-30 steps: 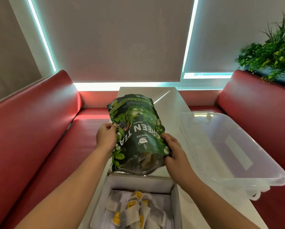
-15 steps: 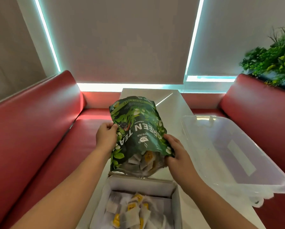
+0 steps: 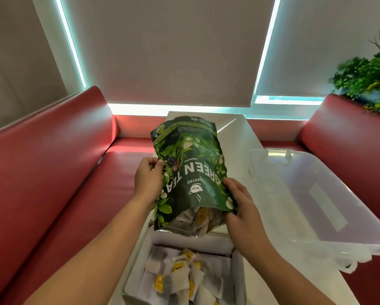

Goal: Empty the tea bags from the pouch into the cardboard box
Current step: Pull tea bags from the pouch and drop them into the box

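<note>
Now more tea bags (image 3: 195, 221) crowd the inverted pouch (image 3: 191, 172) mouth than before. Left hand (image 3: 148, 183) and right hand (image 3: 243, 210) clamp its edges above the cardboard box (image 3: 238, 271); release appears imminent.

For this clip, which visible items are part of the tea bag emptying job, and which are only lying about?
In the job: green tea pouch, held upside down by left hand and right hand; tea bags; cardboard box.
Lying about: clear plastic tub; plant.
</note>
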